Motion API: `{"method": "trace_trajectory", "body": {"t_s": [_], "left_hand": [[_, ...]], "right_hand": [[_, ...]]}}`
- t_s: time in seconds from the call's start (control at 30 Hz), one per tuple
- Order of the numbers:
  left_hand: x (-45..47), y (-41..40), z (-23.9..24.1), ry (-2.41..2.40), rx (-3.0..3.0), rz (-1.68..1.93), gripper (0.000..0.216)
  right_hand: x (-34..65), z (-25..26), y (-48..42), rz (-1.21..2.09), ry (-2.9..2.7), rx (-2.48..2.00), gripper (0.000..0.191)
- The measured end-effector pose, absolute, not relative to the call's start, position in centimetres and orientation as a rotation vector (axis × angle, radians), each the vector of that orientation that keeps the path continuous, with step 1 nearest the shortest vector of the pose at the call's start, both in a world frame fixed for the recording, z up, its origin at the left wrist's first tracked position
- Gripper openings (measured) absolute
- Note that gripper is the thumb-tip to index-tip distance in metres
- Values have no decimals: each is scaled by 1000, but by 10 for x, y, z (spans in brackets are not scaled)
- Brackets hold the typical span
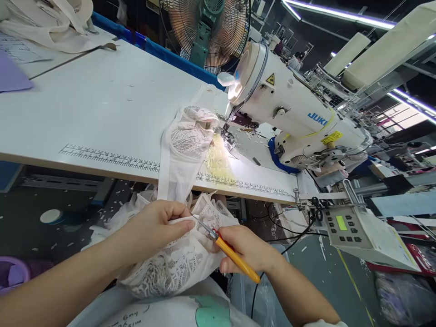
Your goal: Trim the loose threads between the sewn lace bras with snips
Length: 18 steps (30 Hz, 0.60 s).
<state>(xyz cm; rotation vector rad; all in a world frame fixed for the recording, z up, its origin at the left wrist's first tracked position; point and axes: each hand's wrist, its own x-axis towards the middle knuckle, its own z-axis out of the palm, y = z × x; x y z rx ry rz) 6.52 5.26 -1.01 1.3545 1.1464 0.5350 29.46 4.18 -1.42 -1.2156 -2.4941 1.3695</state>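
My left hand is closed, pinching a piece of white lace fabric held over my lap. My right hand grips yellow-handled thread snips, whose metal blades touch the fabric edge beside my left fingers. More of the same white lace garment trails up over the table edge to the needle area of a white sewing machine, where a lamp lights the cloth.
The white sewing table has printed ruler marks along its front edge. A green standing fan is behind it. Cream fabric lies at far left. A control panel hangs at right, with cables below.
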Motion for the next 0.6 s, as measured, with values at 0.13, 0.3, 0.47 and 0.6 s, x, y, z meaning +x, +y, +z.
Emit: {"method": "trace_trajectory", "body": {"t_s": [0.13,0.3,0.47,0.6], "left_hand": [[63,54,-10,1136,1319,496,29],[62,56,-11,1092,1273,451,30],[63,57,-8,1086,1248,464,28],[63,58,-10,1073,1233,462,27]], "right_hand": [[293,-15,39,1392,-2472,-1277,69],[294,-21,35,1413,-2439,-1316,69],[292,-25,30,1501,-2338,-1313,69],[289,-29,29,1494,-2299,-1355,68]]}}
